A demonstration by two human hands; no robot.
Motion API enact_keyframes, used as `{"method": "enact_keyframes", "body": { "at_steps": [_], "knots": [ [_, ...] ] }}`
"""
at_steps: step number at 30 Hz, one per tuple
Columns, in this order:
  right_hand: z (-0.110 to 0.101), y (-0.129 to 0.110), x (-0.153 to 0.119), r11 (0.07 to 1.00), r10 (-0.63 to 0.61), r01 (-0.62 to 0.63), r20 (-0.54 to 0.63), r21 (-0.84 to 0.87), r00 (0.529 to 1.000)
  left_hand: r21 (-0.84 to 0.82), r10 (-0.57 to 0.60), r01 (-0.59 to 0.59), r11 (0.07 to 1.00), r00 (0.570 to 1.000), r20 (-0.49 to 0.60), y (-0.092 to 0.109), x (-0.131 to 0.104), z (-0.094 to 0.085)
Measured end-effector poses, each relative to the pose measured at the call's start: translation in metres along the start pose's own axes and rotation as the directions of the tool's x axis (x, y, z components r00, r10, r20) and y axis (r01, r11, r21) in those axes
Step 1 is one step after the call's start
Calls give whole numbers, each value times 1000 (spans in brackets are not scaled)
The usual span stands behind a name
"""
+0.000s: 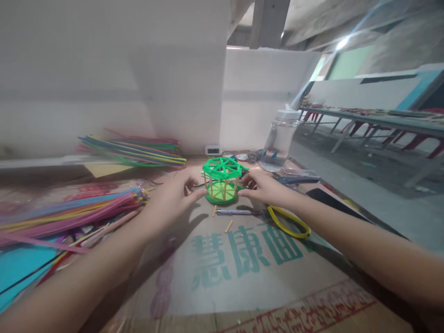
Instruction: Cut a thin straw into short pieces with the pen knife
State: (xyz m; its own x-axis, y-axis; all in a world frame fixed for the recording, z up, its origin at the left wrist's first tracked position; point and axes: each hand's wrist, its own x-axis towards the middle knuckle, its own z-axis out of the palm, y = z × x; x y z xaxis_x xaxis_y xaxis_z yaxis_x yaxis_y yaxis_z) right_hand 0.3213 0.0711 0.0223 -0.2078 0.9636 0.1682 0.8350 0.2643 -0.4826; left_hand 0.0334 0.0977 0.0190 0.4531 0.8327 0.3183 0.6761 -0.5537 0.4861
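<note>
A small green model (222, 180) made of craft sticks stands upright on the sheet. It has a spoked ring on top, thin wooden posts and a round green base. My left hand (182, 192) curves beside its left side, thumb tip close to the base. On the opposite side, my right hand (260, 186) is cupped, its thumb near the base's right edge. Fingers of both hands are apart; whether they touch the model I cannot tell. In front lie a pen (239, 212) and short wooden stick pieces (229, 226).
Bundles of coloured pipe-cleaner-like strips lie at left (69, 212) and back left (135, 150). A yellow ring (287, 224) lies beside my right forearm. Behind stand a small digital display (212, 150) and a clear water bottle (278, 141). A white partition (104, 69) closes the back.
</note>
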Motion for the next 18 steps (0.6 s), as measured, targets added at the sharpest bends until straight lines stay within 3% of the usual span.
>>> {"method": "enact_keyframes", "body": {
  "at_steps": [4,8,10,14,18],
  "knots": [
    [16,0,7,997,-12,9,39,80,999,-104,59,-51,993,996,73,3,12,12],
    [26,0,14,987,-36,29,41,160,999,-123,94,-85,989,993,70,6,18,28],
    [29,0,17,979,-60,56,19,195,998,-112,107,-101,989,993,56,8,19,27],
    [24,-5,17,959,-128,132,-31,252,991,-52,135,-137,989,990,-30,18,4,-1],
    [14,-10,2,947,-279,273,14,169,960,45,73,-67,997,988,-138,27,-35,-44]
  ]
}}
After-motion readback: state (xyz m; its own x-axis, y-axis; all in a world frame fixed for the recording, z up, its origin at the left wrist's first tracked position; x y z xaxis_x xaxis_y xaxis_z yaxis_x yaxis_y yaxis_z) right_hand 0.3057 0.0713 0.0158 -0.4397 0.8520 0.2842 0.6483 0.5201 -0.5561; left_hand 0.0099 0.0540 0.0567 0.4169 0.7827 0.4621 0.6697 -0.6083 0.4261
